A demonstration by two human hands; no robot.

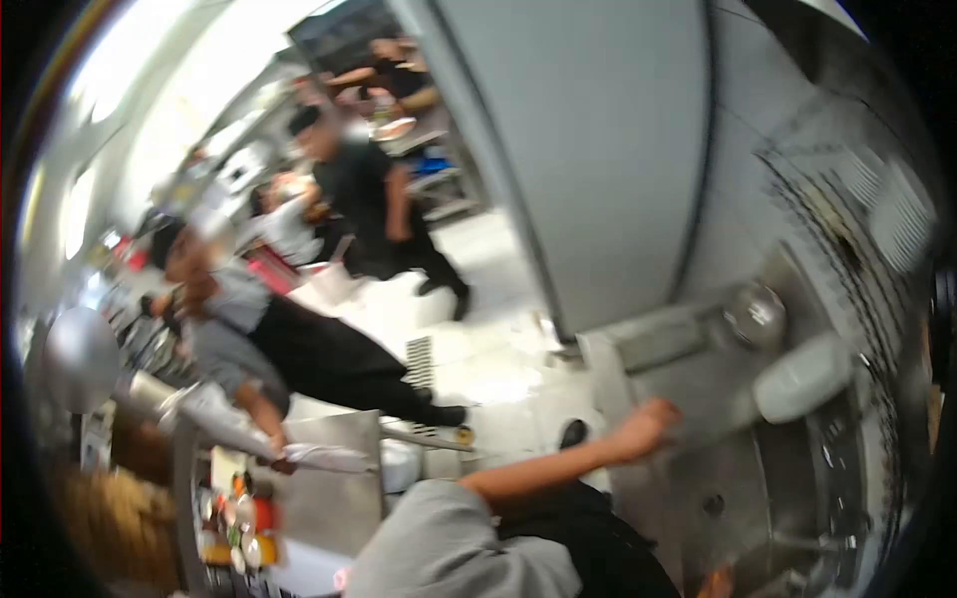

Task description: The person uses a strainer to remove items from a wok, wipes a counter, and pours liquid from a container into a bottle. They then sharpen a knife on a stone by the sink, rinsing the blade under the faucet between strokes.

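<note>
My left hand [646,431] reaches out over the steel sink [688,478], below a grey sleeve [439,548]. Its fingers look closed, but blur hides what they hold, if anything; a pale, see-through streak lies just beyond them. At the bottom edge, only a small part of my right hand [716,583] shows, and its fingers cannot be made out. Beyond my left hand, a pale plastic-looking container [805,379] rests at the far side of the sink. A round, shiny metal bowl [755,314] sits near it.
A tap [837,543] stands at the lower right. Stacked plates [902,224] sit by a rack. A grey panel [588,149] rises beyond the sink. One person [229,319] holds white material [329,457] over a steel counter [339,488] with bottles; another [359,189] stands farther back.
</note>
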